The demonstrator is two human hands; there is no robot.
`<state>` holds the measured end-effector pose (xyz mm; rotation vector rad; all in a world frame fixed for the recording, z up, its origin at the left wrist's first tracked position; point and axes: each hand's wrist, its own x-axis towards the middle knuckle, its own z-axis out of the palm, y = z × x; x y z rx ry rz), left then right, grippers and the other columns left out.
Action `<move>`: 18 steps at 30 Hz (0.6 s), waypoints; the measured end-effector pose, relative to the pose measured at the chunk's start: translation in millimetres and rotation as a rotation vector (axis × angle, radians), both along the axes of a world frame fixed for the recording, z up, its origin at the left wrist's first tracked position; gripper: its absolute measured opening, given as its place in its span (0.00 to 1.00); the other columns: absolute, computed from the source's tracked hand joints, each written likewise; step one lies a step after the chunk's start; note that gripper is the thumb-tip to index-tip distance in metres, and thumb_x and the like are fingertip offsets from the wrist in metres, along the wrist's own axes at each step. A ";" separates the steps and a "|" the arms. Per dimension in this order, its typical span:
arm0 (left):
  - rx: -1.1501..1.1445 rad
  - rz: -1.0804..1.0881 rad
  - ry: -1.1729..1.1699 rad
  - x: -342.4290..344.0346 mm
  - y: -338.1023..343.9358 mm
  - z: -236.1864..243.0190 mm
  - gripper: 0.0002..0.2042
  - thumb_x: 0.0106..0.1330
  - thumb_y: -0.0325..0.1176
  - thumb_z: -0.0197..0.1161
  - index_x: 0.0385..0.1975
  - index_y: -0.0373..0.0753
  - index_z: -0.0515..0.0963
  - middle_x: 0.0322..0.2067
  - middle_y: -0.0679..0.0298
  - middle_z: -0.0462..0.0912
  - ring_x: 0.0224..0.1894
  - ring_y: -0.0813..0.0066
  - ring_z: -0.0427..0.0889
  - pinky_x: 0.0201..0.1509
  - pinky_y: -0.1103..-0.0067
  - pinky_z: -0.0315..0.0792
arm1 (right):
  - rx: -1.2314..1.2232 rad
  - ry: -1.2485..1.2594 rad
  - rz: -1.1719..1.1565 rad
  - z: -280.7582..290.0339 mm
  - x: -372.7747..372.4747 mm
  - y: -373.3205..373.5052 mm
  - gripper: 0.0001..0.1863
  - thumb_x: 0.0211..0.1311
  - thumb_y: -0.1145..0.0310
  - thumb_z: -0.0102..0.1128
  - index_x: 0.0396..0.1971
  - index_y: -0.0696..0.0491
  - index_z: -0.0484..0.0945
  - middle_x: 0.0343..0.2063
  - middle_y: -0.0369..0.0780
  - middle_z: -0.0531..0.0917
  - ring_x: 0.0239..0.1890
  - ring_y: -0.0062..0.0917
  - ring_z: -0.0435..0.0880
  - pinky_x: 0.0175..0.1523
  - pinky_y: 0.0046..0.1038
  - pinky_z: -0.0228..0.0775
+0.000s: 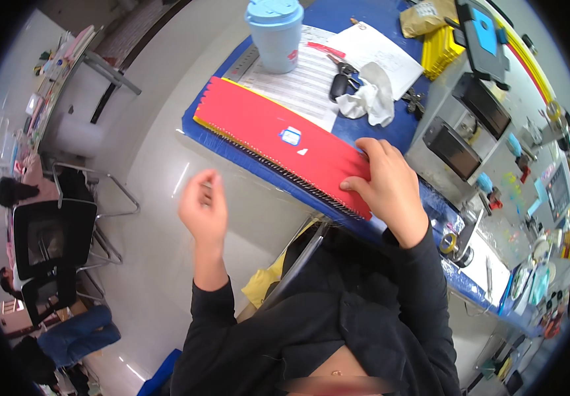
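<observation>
A long red pad [252,119] lies at a slant on the blue tabletop [199,135]. Yellow shows along its rim, and a row of dark teeth runs down its near long side. Near its right end, my right hand [390,185] grips it, thumb on the red face and fingers at the far edge. Off the table to the left, my left hand [204,206] hangs in the air with curled fingers, slightly blurred. Whatever its fingers may hold is too small to make out.
Behind the pad stand a light-blue lidded cup [276,39], printed sheets [258,82], keys [341,79] and a crumpled white tissue [371,99]. A grey rack [437,132] with dark screens rises at the right. Black chairs [51,241] and other people are at the far left.
</observation>
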<state>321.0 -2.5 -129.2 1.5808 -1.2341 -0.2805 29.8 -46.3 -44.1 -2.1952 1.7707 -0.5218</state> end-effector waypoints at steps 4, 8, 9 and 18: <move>-0.037 -0.604 0.097 -58.7 42.5 15.5 0.03 0.65 0.24 0.68 0.34 0.33 0.83 0.27 0.61 0.84 0.24 0.77 0.79 0.29 0.82 0.73 | 0.097 -0.002 0.100 20.3 1.7 0.4 0.14 0.53 0.65 0.72 0.35 0.56 0.82 0.34 0.45 0.83 0.39 0.47 0.83 0.42 0.42 0.75; 0.210 -1.085 0.284 -109.3 78.0 2.4 0.13 0.67 0.34 0.70 0.45 0.33 0.81 0.35 0.58 0.84 0.30 0.73 0.83 0.36 0.78 0.77 | 0.049 -0.262 0.252 33.0 15.1 18.3 0.11 0.57 0.66 0.70 0.34 0.57 0.81 0.33 0.46 0.83 0.37 0.46 0.83 0.39 0.40 0.74; 0.346 -1.106 0.338 -115.3 84.9 -6.0 0.18 0.68 0.38 0.70 0.50 0.32 0.80 0.37 0.58 0.85 0.33 0.72 0.84 0.40 0.77 0.77 | 0.013 -0.373 0.299 34.2 19.6 22.7 0.11 0.58 0.66 0.69 0.35 0.57 0.80 0.33 0.47 0.83 0.37 0.46 0.83 0.39 0.40 0.74; -0.304 -0.650 0.759 -114.5 88.4 -14.9 0.40 0.74 0.54 0.56 0.73 0.29 0.50 0.71 0.49 0.59 0.72 0.59 0.63 0.74 0.64 0.60 | 0.007 -0.983 0.367 32.6 46.1 55.3 0.13 0.69 0.64 0.64 0.45 0.57 0.81 0.34 0.43 0.82 0.34 0.31 0.81 0.40 0.29 0.73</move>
